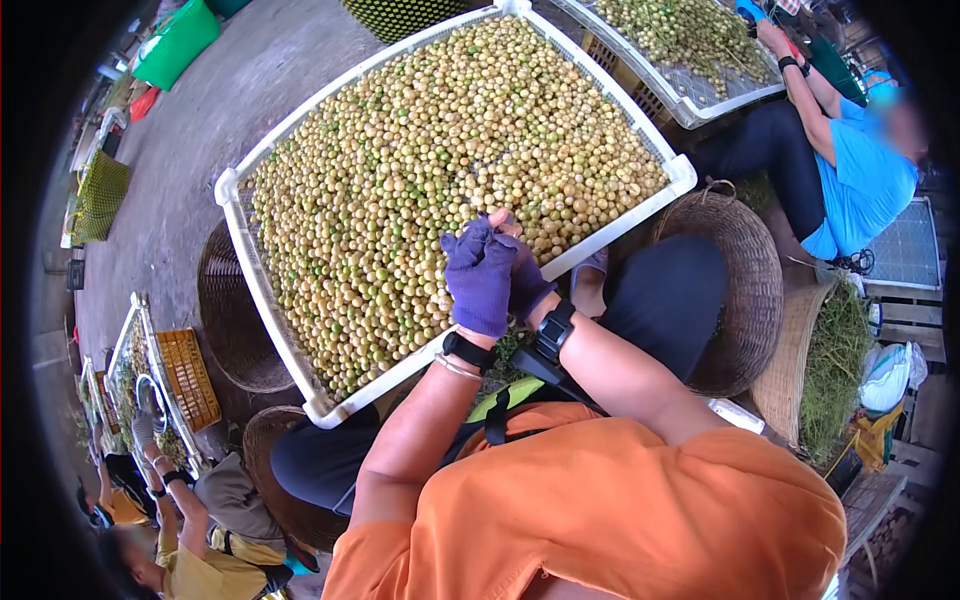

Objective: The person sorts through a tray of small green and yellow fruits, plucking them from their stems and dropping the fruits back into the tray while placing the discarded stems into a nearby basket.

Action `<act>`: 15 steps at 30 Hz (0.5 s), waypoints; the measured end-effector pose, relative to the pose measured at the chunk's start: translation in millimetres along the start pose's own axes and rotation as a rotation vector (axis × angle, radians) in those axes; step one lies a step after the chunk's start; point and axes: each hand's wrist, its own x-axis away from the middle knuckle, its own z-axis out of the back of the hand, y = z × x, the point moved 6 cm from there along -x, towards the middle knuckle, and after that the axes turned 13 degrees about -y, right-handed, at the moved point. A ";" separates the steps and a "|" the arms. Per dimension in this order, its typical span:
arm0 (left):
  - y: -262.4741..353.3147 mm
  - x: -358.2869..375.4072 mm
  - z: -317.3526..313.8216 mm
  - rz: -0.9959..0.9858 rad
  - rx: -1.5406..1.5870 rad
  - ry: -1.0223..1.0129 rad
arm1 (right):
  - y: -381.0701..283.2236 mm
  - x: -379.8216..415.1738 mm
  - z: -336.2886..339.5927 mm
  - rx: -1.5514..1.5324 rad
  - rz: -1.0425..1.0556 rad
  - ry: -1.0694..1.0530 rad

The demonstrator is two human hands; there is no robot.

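A white-rimmed tray [270,345] full of small round yellow-green fruits [430,180] lies in front of me. Over its near edge my two hands meet, both in purple gloves. My left hand [480,280] is closed, its fingers curled together. Right against it and partly behind it, my right hand [525,280] is also closed, with bare fingertips showing near the top. Whatever is between the fingers is too small or hidden to make out. Fruits lie just beyond and beside both hands.
Woven baskets [750,290] stand to the right and left of my legs. A co-worker in blue [860,180] sits at the right by another fruit tray [690,110]. Other people [215,575] work at the lower left near an orange crate [190,380]. Green stems [835,370] lie at the right.
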 end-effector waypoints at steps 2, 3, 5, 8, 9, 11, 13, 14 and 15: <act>5.0 -1.0 -2.2 -0.028 0.049 0.011 | -2.0 -2.2 4.8 0.010 0.053 0.060; 8.6 -2.1 -3.2 -0.016 0.118 0.015 | -5.7 -2.9 10.2 0.008 0.080 0.113; 15.5 -5.5 -1.9 -0.012 0.232 0.039 | -9.9 -4.9 14.6 -0.120 0.085 0.147; 15.1 -18.1 15.5 0.004 0.334 0.074 | -9.4 -9.2 15.7 -0.411 -0.004 0.055; 9.3 -23.6 20.5 0.064 0.355 0.057 | -12.4 -10.6 19.5 -0.454 -0.048 0.000; -1.7 -24.6 22.5 0.134 0.408 0.044 | -8.7 -11.7 20.7 -0.514 -0.091 0.019; -1.9 -25.5 19.6 0.148 0.469 0.046 | -4.7 -12.4 20.5 -0.817 -0.327 -0.034; -3.5 -27.3 17.6 0.127 0.534 0.015 | -2.1 -8.8 18.8 -0.968 -0.449 -0.061; -8.0 -28.7 15.9 0.107 0.600 -0.016 | 2.2 -5.4 20.3 -1.132 -0.457 -0.018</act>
